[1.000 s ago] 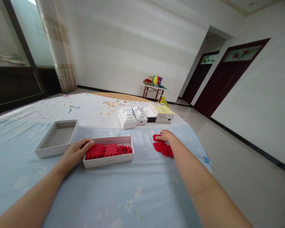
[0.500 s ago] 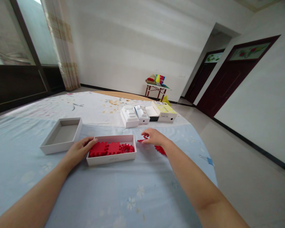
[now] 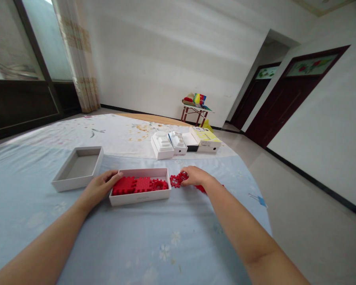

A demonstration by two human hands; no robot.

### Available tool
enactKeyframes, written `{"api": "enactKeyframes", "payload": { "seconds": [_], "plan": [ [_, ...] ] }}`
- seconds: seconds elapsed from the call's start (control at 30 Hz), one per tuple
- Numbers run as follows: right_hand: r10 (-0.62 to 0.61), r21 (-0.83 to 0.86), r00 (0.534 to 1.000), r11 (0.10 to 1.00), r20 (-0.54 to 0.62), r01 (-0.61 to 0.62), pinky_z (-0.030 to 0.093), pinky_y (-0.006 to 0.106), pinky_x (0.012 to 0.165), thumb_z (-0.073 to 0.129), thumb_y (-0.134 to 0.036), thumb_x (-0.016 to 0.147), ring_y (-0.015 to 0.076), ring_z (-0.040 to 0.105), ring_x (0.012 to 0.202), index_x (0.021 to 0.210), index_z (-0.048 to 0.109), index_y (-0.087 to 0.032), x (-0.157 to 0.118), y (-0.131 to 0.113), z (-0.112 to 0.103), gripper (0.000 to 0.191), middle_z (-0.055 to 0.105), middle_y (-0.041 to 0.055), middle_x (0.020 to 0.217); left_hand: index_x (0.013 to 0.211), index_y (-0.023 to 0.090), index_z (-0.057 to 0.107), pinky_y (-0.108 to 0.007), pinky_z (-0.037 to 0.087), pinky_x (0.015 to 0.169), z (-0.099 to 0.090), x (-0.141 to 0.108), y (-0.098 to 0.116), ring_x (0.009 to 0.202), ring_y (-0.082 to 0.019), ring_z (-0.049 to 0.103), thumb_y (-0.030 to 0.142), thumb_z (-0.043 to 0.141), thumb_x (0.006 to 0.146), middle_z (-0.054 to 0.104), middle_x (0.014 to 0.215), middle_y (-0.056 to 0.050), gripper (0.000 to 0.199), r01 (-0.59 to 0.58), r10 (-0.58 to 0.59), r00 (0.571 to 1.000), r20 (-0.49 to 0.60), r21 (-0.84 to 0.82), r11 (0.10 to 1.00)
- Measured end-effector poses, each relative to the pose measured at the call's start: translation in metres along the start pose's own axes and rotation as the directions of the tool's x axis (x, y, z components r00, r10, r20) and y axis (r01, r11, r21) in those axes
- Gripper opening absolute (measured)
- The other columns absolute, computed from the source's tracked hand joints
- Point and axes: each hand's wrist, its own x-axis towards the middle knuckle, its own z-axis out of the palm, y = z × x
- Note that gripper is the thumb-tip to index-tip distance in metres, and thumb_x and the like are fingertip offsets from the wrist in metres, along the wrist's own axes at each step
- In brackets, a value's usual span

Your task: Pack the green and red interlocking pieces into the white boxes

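A white box [image 3: 140, 199] holds several red toothed building pieces: thick notched blocks [image 3: 142, 184] and a ring-shaped gear [image 3: 159, 185] at its right end. My left hand [image 3: 102, 186] grips the box's left end, the thumb over the rim. Right of the box, my right hand [image 3: 196, 176] has its fingers closed on a red openwork gear piece [image 3: 184, 175]. A similar gear piece [image 3: 175, 181] shows just left of the fingertips; whether the two are joined I cannot tell. More red pieces [image 3: 200, 188] lie under my right wrist, partly hidden.
An open box lid [image 3: 78, 164] lies left of the box. Farther back stand white boxes with moulded tops [image 3: 163, 144], a black-and-white box [image 3: 191, 142] and a yellow-and-white box [image 3: 207, 140]. A blue clip [image 3: 261, 201] is near the tablecloth's right edge.
My right hand has lowered and turned, fingers now pointing down. The red gear piece, seen nearly edge-on before, now shows its flat face. My left hand stays on the box.
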Motion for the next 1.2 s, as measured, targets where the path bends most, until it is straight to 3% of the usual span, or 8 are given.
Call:
{"api": "enactKeyframes", "payload": {
  "seconds": [0.07, 0.2, 0.43, 0.67, 0.83, 0.97, 1.1, 1.2],
  "plan": [
    [-0.034, 0.002, 0.999, 0.999, -0.032, 0.034, 0.043, 0.029, 0.075, 0.070, -0.035, 0.060, 0.0222, 0.059, 0.086, 0.102, 0.063, -0.019, 0.000, -0.001, -0.001, 0.045, 0.065, 0.0067, 0.096, 0.096, 0.021, 0.066, -0.029, 0.044, 0.082, 0.000, 0.001, -0.002, 0.093, -0.025, 0.061, 0.062, 0.052, 0.067, 0.070, 0.092, -0.002, 0.053, -0.002, 0.002, 1.000, 0.000, 0.011, 1.000],
    [-0.108, 0.061, 0.983, 0.991, -0.147, 0.118, 0.039, 0.033, 0.089, 0.070, -0.029, 0.060, 0.0241, 0.053, 0.104, 0.119, 0.053, -0.017, 0.001, -0.007, -0.001, 0.062, 0.058, 0.0102, 0.114, 0.097, 0.021, 0.066, -0.030, 0.045, 0.082, 0.000, 0.002, -0.005, 0.094, -0.026, 0.061, 0.062, 0.052, 0.067, 0.070, 0.093, -0.002, 0.053, 0.001, -0.001, 1.000, 0.000, 0.016, 1.000],
    [-0.126, 0.014, 0.991, 0.992, -0.049, 0.127, 0.039, 0.034, 0.088, 0.069, -0.035, 0.059, 0.0266, 0.052, 0.106, 0.122, 0.051, -0.018, 0.004, -0.025, 0.013, 0.067, 0.058, 0.0113, 0.113, 0.098, 0.020, 0.066, -0.028, 0.045, 0.081, 0.000, 0.001, -0.003, 0.090, -0.024, 0.062, 0.061, 0.052, 0.067, 0.071, 0.091, -0.001, 0.054, -0.010, 0.010, 1.000, 0.011, 0.007, 1.000],
    [-0.107, 0.032, 0.992, 0.994, -0.061, 0.109, 0.039, 0.034, 0.088, 0.068, -0.032, 0.059, 0.0269, 0.052, 0.106, 0.122, 0.051, -0.018, 0.005, -0.026, 0.018, 0.067, 0.058, 0.0116, 0.115, 0.101, 0.019, 0.062, -0.032, 0.042, 0.085, 0.001, 0.000, -0.003, 0.091, -0.024, 0.060, 0.062, 0.046, 0.071, 0.070, 0.092, -0.004, 0.055, -0.014, 0.013, 0.999, 0.041, 0.012, 1.000],
    [-0.039, 0.079, 0.982, 0.995, -0.183, 0.054, 0.035, 0.039, 0.094, 0.065, -0.027, 0.060, 0.0278, 0.045, 0.114, 0.126, 0.047, -0.016, 0.002, -0.027, -0.001, 0.069, 0.052, 0.0131, 0.122, 0.099, 0.018, 0.062, -0.032, 0.044, 0.082, 0.002, 0.000, -0.003, 0.090, -0.024, 0.061, 0.062, 0.045, 0.072, 0.069, 0.089, -0.003, 0.054, -0.009, 0.009, 0.999, 0.054, -0.002, 1.000],
    [-0.164, 0.101, 0.944, 0.975, -0.286, 0.199, 0.032, 0.038, 0.098, 0.063, -0.026, 0.063, 0.0252, 0.043, 0.115, 0.130, 0.041, -0.015, -0.003, -0.048, -0.029, 0.071, 0.050, 0.0122, 0.122, 0.097, 0.018, 0.063, -0.029, 0.044, 0.080, 0.002, -0.001, -0.003, 0.088, -0.024, 0.061, 0.062, 0.046, 0.071, 0.070, 0.087, -0.001, 0.053, -0.015, 0.015, 1.000, 0.027, -0.008, 1.000],
    [-0.331, 0.065, 0.933, 0.937, -0.139, 0.342, 0.036, 0.036, 0.094, 0.065, -0.026, 0.063, 0.0237, 0.048, 0.108, 0.130, 0.042, -0.015, -0.003, -0.082, -0.040, 0.072, 0.051, 0.0117, 0.118, 0.096, 0.018, 0.065, -0.027, 0.044, 0.077, 0.002, 0.000, -0.006, 0.084, -0.022, 0.062, 0.060, 0.047, 0.071, 0.070, 0.085, 0.000, 0.052, -0.033, 0.033, 0.999, 0.007, -0.002, 0.999],
    [-0.342, -0.031, 0.940, 0.939, -0.009, 0.342, 0.039, 0.039, 0.088, 0.068, -0.026, 0.061, 0.0261, 0.051, 0.102, 0.127, 0.046, -0.019, 0.002, -0.099, -0.038, 0.070, 0.055, 0.0106, 0.110, 0.095, 0.018, 0.064, -0.027, 0.044, 0.078, 0.003, 0.001, -0.010, 0.085, -0.022, 0.061, 0.059, 0.047, 0.072, 0.070, 0.086, -0.001, 0.050, -0.052, 0.052, 0.999, 0.009, -0.024, 0.998]
  ]
}}
